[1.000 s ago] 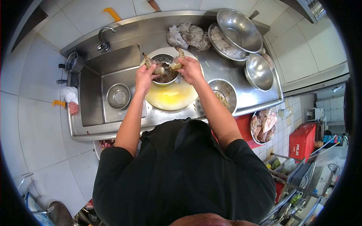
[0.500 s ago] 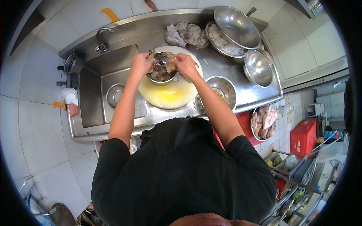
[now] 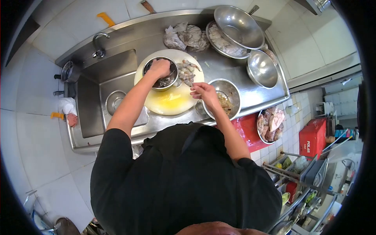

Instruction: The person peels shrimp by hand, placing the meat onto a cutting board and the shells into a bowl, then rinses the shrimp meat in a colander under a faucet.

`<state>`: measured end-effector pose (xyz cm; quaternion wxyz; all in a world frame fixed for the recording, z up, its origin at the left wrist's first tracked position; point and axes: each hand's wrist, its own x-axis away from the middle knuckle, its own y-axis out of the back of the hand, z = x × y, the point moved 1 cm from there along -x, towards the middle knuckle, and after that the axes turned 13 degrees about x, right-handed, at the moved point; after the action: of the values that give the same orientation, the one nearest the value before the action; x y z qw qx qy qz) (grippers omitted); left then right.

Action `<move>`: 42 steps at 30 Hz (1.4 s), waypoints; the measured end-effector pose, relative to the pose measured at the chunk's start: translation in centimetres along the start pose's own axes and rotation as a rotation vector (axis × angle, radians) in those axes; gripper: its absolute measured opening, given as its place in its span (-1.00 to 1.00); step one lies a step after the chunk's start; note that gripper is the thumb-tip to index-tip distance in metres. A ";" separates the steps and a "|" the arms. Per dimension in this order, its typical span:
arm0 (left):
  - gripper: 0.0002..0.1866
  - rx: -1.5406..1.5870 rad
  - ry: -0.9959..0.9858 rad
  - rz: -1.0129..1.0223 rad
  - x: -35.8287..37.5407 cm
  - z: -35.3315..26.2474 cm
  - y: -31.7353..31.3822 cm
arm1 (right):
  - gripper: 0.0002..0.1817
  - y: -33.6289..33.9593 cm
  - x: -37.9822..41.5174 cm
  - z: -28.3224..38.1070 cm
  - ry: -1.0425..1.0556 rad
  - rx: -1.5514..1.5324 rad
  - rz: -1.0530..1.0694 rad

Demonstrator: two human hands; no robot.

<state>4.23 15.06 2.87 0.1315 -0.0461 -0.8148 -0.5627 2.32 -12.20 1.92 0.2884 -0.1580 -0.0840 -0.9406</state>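
My left hand [image 3: 159, 69] reaches down into a metal bowl [image 3: 175, 74] of dark, wet contents on a round, pale cutting board [image 3: 154, 102]. Its fingertips are hidden inside the bowl. A heap of grey shrimp [image 3: 187, 72] lies on the board just right of this bowl. My right hand [image 3: 203, 93] hovers at the board's right edge, below the shrimp, with fingers loosely bent and apart; I see nothing in it. Close beside it on the right, a second metal bowl [image 3: 237, 102] holds pale yellowish-brown bits.
A sink basin [image 3: 91, 111] with a faucet [image 3: 98, 45] is on the left. Plastic bags [image 3: 188, 37] lie behind the board. Stacked bowls [image 3: 239, 27] and another metal bowl [image 3: 263, 70] stand at the back right. Beyond the counter edge, a bowl of meat [image 3: 270, 125] sits by a red surface.
Both hands were over the small bowl with shrimp in them. The left now dips into the bowl; the right has moved right and toward me. The shrimp heap is now uncovered.
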 end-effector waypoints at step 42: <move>-0.60 0.848 -0.602 -0.356 4.7 -12.3 -3.0 | -0.70 4.0 3.8 2.1 0.114 -0.036 0.034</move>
<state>1.08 2.25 5.49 -0.1976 -0.0097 -0.9670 -0.1607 2.17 -16.87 5.47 0.3058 -0.1109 -0.0479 -0.9444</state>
